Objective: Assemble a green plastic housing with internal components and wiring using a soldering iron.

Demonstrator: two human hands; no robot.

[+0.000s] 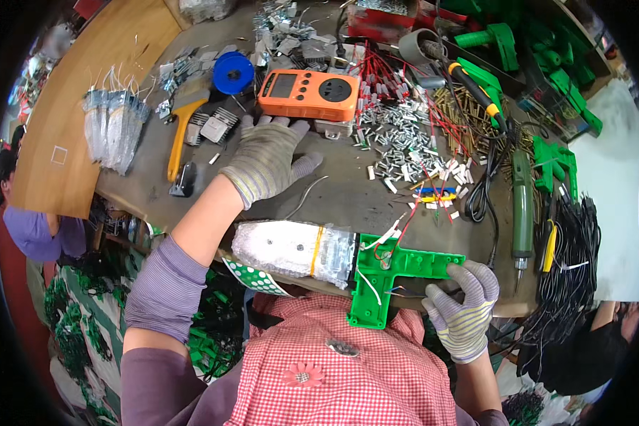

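Observation:
My left hand (266,160), in a grey striped glove, lies palm down with fingers apart. Its fingertips are at the near edge of an orange meter (310,94) with a screen, buttons and a round socket. My right hand (465,312), gloved alike, has its fingers bent around the handle end of a green plastic housing half (373,307). The housing lies open side up at the bench's near edge, with red and white wires (387,245) in it. Joined to its left is a clear-wrapped white element (273,245) with a yellow band (318,250).
A yellow-handled brush (181,135) and blue spool (233,72) lie beyond my left arm. Small metal sleeves (397,138) are heaped mid-bench. On the right are a green electric screwdriver (522,206), a soldering iron (476,92) and black cords (568,255). Wrapped elements (113,131) lie far left.

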